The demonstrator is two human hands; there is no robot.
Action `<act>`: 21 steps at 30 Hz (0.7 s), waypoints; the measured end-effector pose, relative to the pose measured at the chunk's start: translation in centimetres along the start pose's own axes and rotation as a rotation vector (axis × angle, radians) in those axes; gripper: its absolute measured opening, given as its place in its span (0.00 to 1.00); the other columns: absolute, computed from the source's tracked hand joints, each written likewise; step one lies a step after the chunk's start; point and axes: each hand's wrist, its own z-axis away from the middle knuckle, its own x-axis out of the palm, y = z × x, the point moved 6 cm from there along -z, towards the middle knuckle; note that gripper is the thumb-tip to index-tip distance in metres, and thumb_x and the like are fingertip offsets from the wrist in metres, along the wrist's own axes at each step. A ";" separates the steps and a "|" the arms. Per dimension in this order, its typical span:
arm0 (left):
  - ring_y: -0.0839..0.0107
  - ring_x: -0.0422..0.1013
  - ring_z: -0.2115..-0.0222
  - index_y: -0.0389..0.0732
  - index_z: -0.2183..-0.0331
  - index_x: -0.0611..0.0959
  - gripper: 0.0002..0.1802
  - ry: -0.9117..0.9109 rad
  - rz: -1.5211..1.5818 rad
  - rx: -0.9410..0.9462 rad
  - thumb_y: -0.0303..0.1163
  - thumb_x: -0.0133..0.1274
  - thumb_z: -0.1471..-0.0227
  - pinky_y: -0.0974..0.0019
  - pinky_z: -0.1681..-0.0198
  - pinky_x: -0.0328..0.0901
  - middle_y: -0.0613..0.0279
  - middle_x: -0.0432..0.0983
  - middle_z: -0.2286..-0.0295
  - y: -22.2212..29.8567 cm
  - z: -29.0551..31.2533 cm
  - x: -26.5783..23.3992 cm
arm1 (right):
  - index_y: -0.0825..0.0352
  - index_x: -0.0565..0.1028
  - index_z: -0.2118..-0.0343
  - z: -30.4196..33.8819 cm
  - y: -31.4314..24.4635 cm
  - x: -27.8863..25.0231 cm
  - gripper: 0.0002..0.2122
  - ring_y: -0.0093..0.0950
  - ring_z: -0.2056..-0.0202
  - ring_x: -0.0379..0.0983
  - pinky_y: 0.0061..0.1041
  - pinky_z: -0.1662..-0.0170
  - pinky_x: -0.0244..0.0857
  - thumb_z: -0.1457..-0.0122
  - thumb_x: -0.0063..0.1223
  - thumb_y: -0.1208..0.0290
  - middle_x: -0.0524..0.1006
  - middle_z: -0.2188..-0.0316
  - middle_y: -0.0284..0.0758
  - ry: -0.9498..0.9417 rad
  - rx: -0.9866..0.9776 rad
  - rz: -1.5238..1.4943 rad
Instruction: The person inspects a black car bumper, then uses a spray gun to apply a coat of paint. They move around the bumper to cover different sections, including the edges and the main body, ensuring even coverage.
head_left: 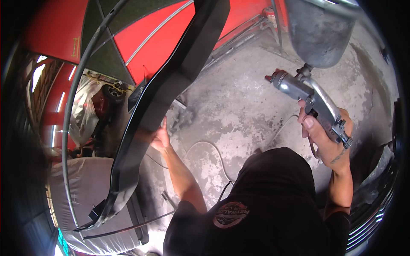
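A long, curved, glossy black panel [147, 100], which looks like a car trim piece, slants from the top middle to the lower left. My left hand [160, 138] is at its right edge with the thumb stretched up and apart. The other fingers merge into a blurred patch on the panel, so a grip does not show. My right hand [326, 134] is wrapped round the handle of a metal spray gun [294, 87]. The nozzle points left, toward the panel. Above the gun sits a grey paint cup [322, 36].
A grey hoop-shaped bar [70, 106] curves round the panel's left side. Red and dark panels [147, 40] stand beyond it. At lower left is a cloth-covered block [83, 183]. A thin hose [215, 149] loops over the worn concrete floor [239, 111].
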 end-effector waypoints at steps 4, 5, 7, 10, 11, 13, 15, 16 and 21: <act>0.53 0.50 0.28 0.47 0.29 0.64 0.38 0.008 0.007 -0.002 0.52 0.48 0.33 0.20 0.30 0.34 0.57 0.57 0.29 0.1 -0.1 -0.1 | 0.77 0.80 0.57 0.2 -0.8 1.3 0.15 0.30 0.74 0.80 0.27 0.66 0.71 0.42 0.65 0.71 0.81 0.75 0.40 -0.196 -0.143 -0.054; 0.53 0.51 0.28 0.47 0.29 0.64 0.38 0.005 0.008 -0.003 0.52 0.48 0.33 0.20 0.30 0.34 0.57 0.57 0.29 0.1 -0.1 -0.2 | 0.78 0.80 0.56 0.2 -0.5 1.5 0.16 0.31 0.73 0.81 0.27 0.66 0.72 0.43 0.65 0.72 0.82 0.74 0.42 -0.245 -0.207 -0.074; 0.53 0.51 0.28 0.47 0.29 0.64 0.37 -0.004 0.012 -0.005 0.52 0.48 0.33 0.20 0.30 0.34 0.58 0.57 0.29 0.2 -0.2 -0.3 | 0.80 0.80 0.55 0.3 -0.3 1.7 0.17 0.34 0.72 0.83 0.27 0.64 0.74 0.44 0.65 0.73 0.83 0.73 0.44 -0.295 -0.310 -0.083; 0.50 0.47 0.27 0.49 0.30 0.67 0.36 0.077 -0.030 0.022 0.53 0.48 0.34 0.21 0.29 0.25 0.60 0.55 0.28 0.4 -0.3 -0.9 | 0.78 0.80 0.54 0.0 -1.1 1.3 0.17 0.33 0.72 0.82 0.27 0.65 0.73 0.43 0.65 0.73 0.83 0.73 0.42 -0.212 -0.276 0.001; 0.50 0.47 0.27 0.49 0.30 0.67 0.36 0.074 -0.017 0.018 0.52 0.48 0.33 0.20 0.29 0.25 0.60 0.55 0.28 0.4 -0.3 -0.9 | 0.78 0.80 0.54 -0.1 -1.4 1.2 0.17 0.32 0.73 0.82 0.27 0.66 0.73 0.43 0.65 0.73 0.83 0.73 0.42 -0.173 -0.242 0.024; 0.50 0.47 0.27 0.49 0.30 0.67 0.35 0.065 0.010 0.010 0.51 0.47 0.33 0.20 0.29 0.26 0.60 0.55 0.28 0.5 -0.3 -0.9 | 0.77 0.80 0.54 -0.1 -1.5 0.9 0.16 0.32 0.73 0.81 0.27 0.66 0.72 0.43 0.66 0.73 0.82 0.73 0.41 -0.053 -0.112 0.055; 0.50 0.47 0.27 0.49 0.30 0.67 0.34 0.066 0.022 0.019 0.49 0.47 0.32 0.20 0.29 0.26 0.59 0.55 0.28 0.6 -0.4 -1.1 | 0.76 0.80 0.54 -0.4 -2.3 1.0 0.16 0.32 0.74 0.81 0.27 0.67 0.72 0.43 0.66 0.72 0.82 0.74 0.40 -0.054 -0.035 0.053; 0.50 0.47 0.27 0.49 0.30 0.67 0.34 0.067 0.029 0.023 0.49 0.46 0.32 0.20 0.29 0.26 0.59 0.55 0.28 0.6 -0.4 -1.2 | 0.76 0.81 0.55 -0.5 -2.4 1.0 0.16 0.31 0.74 0.81 0.27 0.67 0.71 0.43 0.66 0.72 0.81 0.75 0.40 -0.055 0.005 0.053; 0.50 0.48 0.27 0.48 0.30 0.66 0.34 0.041 0.025 0.021 0.48 0.46 0.32 0.20 0.29 0.26 0.59 0.55 0.28 0.4 -0.9 -1.0 | 0.77 0.81 0.55 -0.2 -2.6 2.7 0.16 0.33 0.74 0.81 0.27 0.67 0.72 0.44 0.66 0.72 0.81 0.76 0.41 -0.271 -0.261 -0.010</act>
